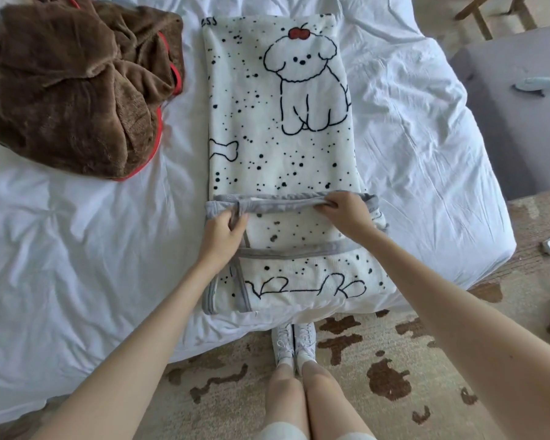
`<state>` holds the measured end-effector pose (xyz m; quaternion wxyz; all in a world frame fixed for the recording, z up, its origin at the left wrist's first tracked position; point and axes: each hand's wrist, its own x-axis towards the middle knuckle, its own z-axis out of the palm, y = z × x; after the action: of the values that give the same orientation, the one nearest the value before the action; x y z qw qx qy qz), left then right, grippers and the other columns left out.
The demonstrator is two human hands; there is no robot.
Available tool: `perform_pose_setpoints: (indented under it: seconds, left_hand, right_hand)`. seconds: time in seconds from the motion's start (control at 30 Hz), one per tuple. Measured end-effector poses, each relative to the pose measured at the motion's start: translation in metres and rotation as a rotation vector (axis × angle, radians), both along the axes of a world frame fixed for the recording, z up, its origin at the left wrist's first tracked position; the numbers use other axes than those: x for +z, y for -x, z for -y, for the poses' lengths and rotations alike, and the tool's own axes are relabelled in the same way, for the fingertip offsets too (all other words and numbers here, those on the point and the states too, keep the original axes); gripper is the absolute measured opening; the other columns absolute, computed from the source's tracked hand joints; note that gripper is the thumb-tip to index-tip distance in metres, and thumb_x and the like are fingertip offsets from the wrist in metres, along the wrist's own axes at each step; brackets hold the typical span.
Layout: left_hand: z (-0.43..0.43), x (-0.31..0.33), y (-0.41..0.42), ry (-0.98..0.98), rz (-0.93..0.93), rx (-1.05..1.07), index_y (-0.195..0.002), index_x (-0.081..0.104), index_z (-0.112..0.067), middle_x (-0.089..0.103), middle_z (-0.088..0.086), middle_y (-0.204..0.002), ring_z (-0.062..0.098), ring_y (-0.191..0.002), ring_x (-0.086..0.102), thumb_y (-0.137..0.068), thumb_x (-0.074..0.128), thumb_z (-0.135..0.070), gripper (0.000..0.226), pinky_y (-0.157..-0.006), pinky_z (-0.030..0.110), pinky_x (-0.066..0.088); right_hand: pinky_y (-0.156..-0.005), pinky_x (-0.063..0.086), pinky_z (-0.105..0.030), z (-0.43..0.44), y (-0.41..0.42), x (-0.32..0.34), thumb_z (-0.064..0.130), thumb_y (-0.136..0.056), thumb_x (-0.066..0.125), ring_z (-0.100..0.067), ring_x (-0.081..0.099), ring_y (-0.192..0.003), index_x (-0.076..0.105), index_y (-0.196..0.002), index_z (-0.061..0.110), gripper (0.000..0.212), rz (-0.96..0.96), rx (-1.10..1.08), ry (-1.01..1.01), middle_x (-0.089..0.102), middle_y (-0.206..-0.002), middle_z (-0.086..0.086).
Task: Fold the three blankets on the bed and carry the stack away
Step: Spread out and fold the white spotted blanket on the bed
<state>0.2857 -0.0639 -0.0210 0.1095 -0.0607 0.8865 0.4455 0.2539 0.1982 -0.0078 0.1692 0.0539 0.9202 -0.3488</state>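
A white blanket (pixel 277 122) printed with a dog, a bone and black dots lies as a long narrow strip down the middle of the bed. Its near end is turned up over itself, showing a grey-bound hem. My left hand (pixel 224 231) pinches that grey hem at its left part. My right hand (pixel 343 208) grips the same hem further right. A brown blanket (pixel 73 87) with red edging lies crumpled at the bed's far left. A third blanket is not in view.
The bed (pixel 77 233) has a rumpled white sheet. A grey upholstered bench (pixel 518 122) stands to the right with a small pale blue object (pixel 538 84) on it. Wooden chair legs show at the top right. My feet stand on a beige rug with brown patches (pixel 385 376).
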Motion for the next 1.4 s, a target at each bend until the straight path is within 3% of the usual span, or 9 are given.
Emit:
perform_pose_setpoints:
  seconds: [0.13, 0.23, 0.4, 0.57, 0.77, 0.97, 1.17, 1.3, 1.4]
  left_hand:
    - [0.000, -0.015, 0.020, 0.131, 0.017, 0.086, -0.079, 0.049, -0.011, 0.046, 0.001, -0.063, 0.019, -0.055, 0.047, -0.097, 0.054, -0.033, 0.029, -0.049, 0.030, 0.034]
    - [-0.008, -0.026, 0.014, 0.112, 0.194, 0.147, -0.114, 0.048, -0.006, 0.059, 0.007, -0.101, 0.023, -0.088, 0.057, -0.091, 0.064, -0.020, 0.031, -0.077, 0.039, 0.051]
    - [-0.019, -0.019, -0.013, 0.325, -0.248, -0.081, -0.110, 0.056, -0.009, 0.058, 0.005, -0.106, 0.021, -0.099, 0.055, -0.089, 0.067, -0.023, 0.027, -0.083, 0.032, 0.046]
    - [-0.033, -0.023, -0.034, 0.366, -0.014, -0.462, -0.113, 0.059, -0.015, 0.067, -0.004, -0.112, 0.012, -0.099, 0.056, -0.093, 0.060, -0.041, 0.032, -0.090, 0.027, 0.036]
    - [-0.023, -0.015, -0.018, 0.333, -0.226, -0.296, -0.091, 0.064, -0.017, 0.070, -0.006, -0.087, 0.006, -0.074, 0.056, -0.091, 0.065, -0.023, 0.007, -0.079, 0.031, 0.049]
    - [-0.029, -0.013, -0.037, 0.417, -0.359, -0.485, -0.114, 0.060, -0.010, 0.060, 0.002, -0.112, 0.017, -0.105, 0.057, -0.086, 0.065, -0.017, 0.028, -0.093, 0.034, 0.048]
    - [-0.035, -0.030, -0.093, 0.466, -0.093, -0.744, -0.144, 0.041, -0.020, 0.037, -0.001, -0.153, 0.019, -0.139, 0.035, -0.090, 0.051, -0.057, 0.066, -0.112, 0.038, 0.028]
    - [-0.043, -0.041, -0.105, 0.645, 0.022, -0.805, -0.155, 0.010, -0.019, 0.007, -0.001, -0.164, 0.018, -0.150, 0.007, -0.082, 0.050, -0.071, 0.099, -0.122, 0.039, 0.004]
    - [-0.047, -0.051, -0.110, 0.853, 0.037, -0.868, -0.154, -0.010, -0.015, -0.010, 0.004, -0.164, 0.021, -0.151, -0.009, -0.084, 0.065, -0.035, 0.105, -0.121, 0.045, -0.007]
  right_hand:
    - [-0.063, 0.048, -0.033, 0.006, 0.020, -0.007, 0.026, -0.089, 0.067, -0.015, 0.056, -0.072, 0.062, -0.089, 0.014, 0.013, -0.082, -0.025, -0.062, 0.064, -0.084, -0.001]
    - [-0.089, 0.047, -0.037, 0.005, 0.009, -0.013, 0.023, -0.085, 0.068, -0.022, 0.051, -0.102, 0.052, -0.119, 0.010, 0.039, -0.164, 0.046, -0.286, 0.050, -0.120, -0.007]
    - [-0.099, 0.046, -0.041, -0.009, -0.028, -0.016, 0.033, -0.086, 0.067, -0.017, 0.057, -0.104, 0.063, -0.096, 0.016, 0.020, -0.225, 0.234, -0.221, 0.063, -0.113, 0.000]
    - [-0.104, 0.036, -0.038, -0.017, -0.044, -0.016, 0.042, -0.082, 0.070, -0.013, 0.054, -0.088, 0.067, -0.099, 0.019, 0.028, 0.085, 0.506, -0.286, 0.065, -0.094, 0.006]
    - [-0.081, 0.047, -0.034, -0.011, -0.023, -0.011, 0.024, -0.091, 0.063, -0.020, 0.060, -0.070, 0.067, -0.087, 0.015, 0.011, -0.004, 0.352, -0.251, 0.065, -0.074, 0.003]
    - [-0.098, 0.038, -0.033, -0.005, -0.043, -0.026, 0.017, -0.088, 0.065, -0.020, 0.053, -0.103, 0.060, -0.103, 0.013, 0.017, -0.158, 0.384, -0.442, 0.060, -0.109, -0.001]
    - [-0.073, 0.053, -0.038, -0.001, -0.083, -0.027, -0.003, -0.076, 0.066, -0.025, 0.055, -0.083, 0.057, -0.097, 0.005, 0.025, -0.393, 0.359, -0.428, 0.057, -0.098, -0.010]
    - [-0.082, 0.051, -0.035, -0.019, -0.120, -0.036, 0.039, -0.086, 0.064, -0.021, 0.056, -0.095, 0.057, -0.105, 0.012, 0.034, -0.319, 0.500, -0.365, 0.057, -0.109, -0.004]
    - [-0.107, 0.037, -0.037, -0.035, -0.138, -0.049, 0.061, -0.076, 0.066, -0.024, 0.047, -0.123, 0.048, -0.132, 0.015, 0.075, -0.128, 0.613, -0.467, 0.049, -0.135, -0.004]
